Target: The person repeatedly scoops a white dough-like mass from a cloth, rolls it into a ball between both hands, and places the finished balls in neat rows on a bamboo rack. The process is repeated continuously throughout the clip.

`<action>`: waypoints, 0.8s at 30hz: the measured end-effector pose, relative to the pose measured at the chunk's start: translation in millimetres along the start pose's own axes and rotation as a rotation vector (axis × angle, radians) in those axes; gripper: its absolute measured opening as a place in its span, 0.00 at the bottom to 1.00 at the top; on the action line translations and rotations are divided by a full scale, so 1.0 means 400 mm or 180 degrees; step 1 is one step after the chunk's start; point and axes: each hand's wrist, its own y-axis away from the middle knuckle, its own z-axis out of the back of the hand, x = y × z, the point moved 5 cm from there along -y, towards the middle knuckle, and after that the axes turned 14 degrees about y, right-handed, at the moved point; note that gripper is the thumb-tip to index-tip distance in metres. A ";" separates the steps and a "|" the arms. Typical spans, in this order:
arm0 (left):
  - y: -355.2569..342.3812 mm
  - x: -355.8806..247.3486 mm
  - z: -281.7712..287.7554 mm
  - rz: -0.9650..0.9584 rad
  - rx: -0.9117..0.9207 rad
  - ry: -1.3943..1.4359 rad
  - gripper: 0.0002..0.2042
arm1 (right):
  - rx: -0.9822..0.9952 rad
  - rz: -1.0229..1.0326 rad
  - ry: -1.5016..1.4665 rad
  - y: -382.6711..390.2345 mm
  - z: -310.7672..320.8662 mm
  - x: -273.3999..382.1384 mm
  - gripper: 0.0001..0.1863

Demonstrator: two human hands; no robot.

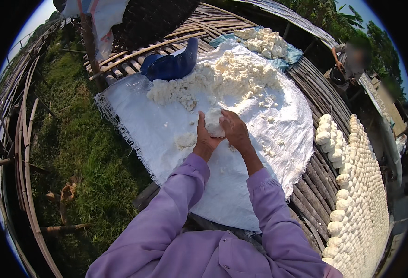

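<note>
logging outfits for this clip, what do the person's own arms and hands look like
Both arms wear loose, long lilac-purple sleeves ending in plain cuffs at the wrists. The left hand and right hand are bare, with no gloves. No rings, watch or markings can be made out.

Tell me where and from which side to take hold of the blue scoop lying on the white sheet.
Probably best to grip the blue scoop by its raised back wall, the tall edge standing up at its right end, coming from above. The body lies low on the white sheet, with the crumbly white pile close on its right. Both hands, left hand and right hand, cup a white lump.
</note>
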 end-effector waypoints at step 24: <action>0.055 0.121 -0.116 0.0521 0.0322 0.0055 0.52 | -0.0775 0.0141 0.0558 0.069 0.140 0.088 0.15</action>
